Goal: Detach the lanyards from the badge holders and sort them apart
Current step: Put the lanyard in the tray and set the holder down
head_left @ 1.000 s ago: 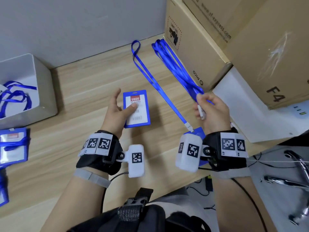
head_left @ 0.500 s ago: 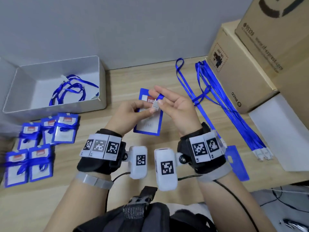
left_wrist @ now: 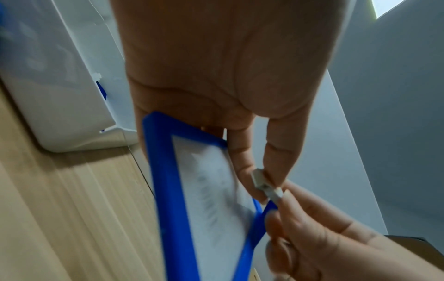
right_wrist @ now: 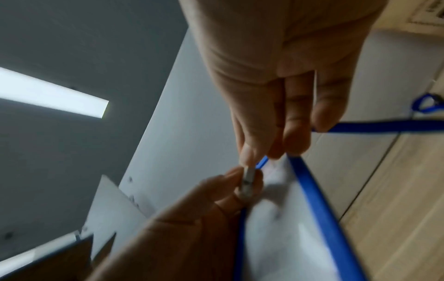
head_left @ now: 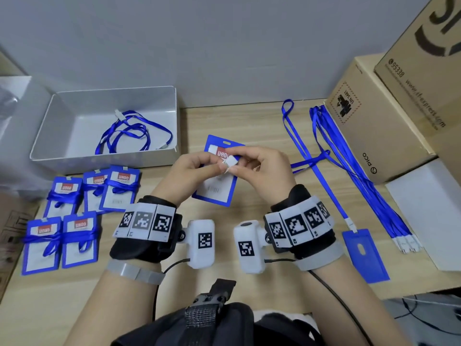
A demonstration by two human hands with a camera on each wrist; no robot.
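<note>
My two hands meet over the middle of the wooden table. A blue badge holder (head_left: 214, 193) with a red-and-white card is tilted up behind my left hand (head_left: 220, 167). The left thumb and forefinger pinch one end of a small white clip (head_left: 230, 163). My right hand (head_left: 239, 162) pinches the clip's other end. A blue lanyard strap (head_left: 309, 161) trails from the right hand off to the right. In the left wrist view the clip (left_wrist: 264, 183) lies against the holder (left_wrist: 209, 199). In the right wrist view the strap (right_wrist: 384, 126) runs out past the fingers.
A white bin (head_left: 99, 159) at back left holds loose lanyards (head_left: 129, 136). Several strap-wrapped badge holders (head_left: 74, 213) lie at left. At right lie a bundle of lanyards (head_left: 361, 176), a blue holder (head_left: 361, 253) on its lanyard, cardboard boxes (head_left: 374, 126) and a white sheet (head_left: 429, 208).
My right hand has come in from the lanyard bundle on the right to the holder in my left hand. Both hands now pinch the white clip. The head view has swung left.
</note>
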